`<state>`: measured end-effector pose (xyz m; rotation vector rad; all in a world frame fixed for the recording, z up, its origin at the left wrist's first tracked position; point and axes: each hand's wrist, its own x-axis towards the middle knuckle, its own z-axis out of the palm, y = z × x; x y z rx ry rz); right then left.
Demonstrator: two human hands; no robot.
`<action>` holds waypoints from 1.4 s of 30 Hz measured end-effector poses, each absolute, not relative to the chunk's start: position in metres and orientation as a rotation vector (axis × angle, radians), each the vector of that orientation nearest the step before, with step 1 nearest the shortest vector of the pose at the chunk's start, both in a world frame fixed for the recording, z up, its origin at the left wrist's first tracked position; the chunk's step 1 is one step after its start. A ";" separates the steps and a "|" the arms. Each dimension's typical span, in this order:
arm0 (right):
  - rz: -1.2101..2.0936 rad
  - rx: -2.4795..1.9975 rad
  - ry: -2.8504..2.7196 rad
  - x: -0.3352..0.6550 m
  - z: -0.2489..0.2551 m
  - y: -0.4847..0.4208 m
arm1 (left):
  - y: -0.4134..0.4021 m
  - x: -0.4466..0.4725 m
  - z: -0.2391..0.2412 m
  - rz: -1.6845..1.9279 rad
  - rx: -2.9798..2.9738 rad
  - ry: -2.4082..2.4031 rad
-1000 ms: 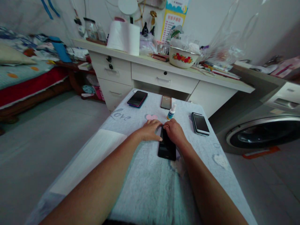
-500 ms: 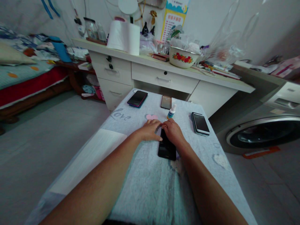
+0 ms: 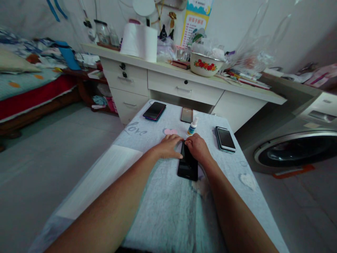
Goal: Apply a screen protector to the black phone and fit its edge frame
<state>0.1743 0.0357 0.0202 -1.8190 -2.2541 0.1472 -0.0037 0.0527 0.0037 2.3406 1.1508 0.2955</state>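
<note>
A black smartphone (image 3: 188, 168) lies screen up on the cloth-covered table. My left hand (image 3: 170, 146) grips its upper left side, the thumb at the left edge and the fingers by the top corner. Over the upper part of the screen, my right hand (image 3: 197, 147) is closed, fingertips bent down; a small pale bit shows at them, too small to name. Just beyond the hands stands a small white spray bottle (image 3: 193, 126) with a blue label.
Toward the back left lie stacked phones (image 3: 154, 111), with a phone in a brown case (image 3: 186, 115) at the back middle. More stacked phones (image 3: 225, 139) sit on the right. A white desk (image 3: 184, 86) closes off the far side; a washing machine (image 3: 297, 140) stands right.
My right hand has shifted slightly right along the top of the screen, uncovering more of the phone's upper edge. My left hand and the phone stay in place.
</note>
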 end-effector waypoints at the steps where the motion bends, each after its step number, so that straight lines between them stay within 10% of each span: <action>1: 0.144 -1.830 -2.249 0.175 0.021 0.036 | 0.053 -0.004 0.004 0.304 2.338 1.148; 42: 0.168 -1.641 -2.346 0.163 0.018 0.036 | 0.048 -0.002 0.010 0.274 2.262 1.241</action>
